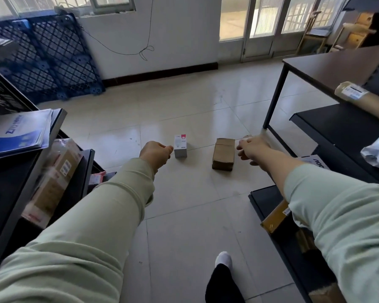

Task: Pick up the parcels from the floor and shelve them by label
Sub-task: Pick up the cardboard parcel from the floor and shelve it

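Left hand (155, 153) curled by white box (180, 147), grip unclear, right hand (253, 147) open beside brown box (224, 154); both on floor (184, 204), neither shelved yet.

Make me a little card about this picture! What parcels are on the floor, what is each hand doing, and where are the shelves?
Parcels on floor: two
White box: small, standing upright, pink mark near its top
Brown box: cardboard, lying flat, right of the white one, not touching it
Left hand: fingers curled, right next to the white one; touching or not, cannot tell
Right hand: fingers spread, beside the brown one, not holding it
Shelves: left rack and right rack, both dark, both with parcels
Floor: pale shiny tiles
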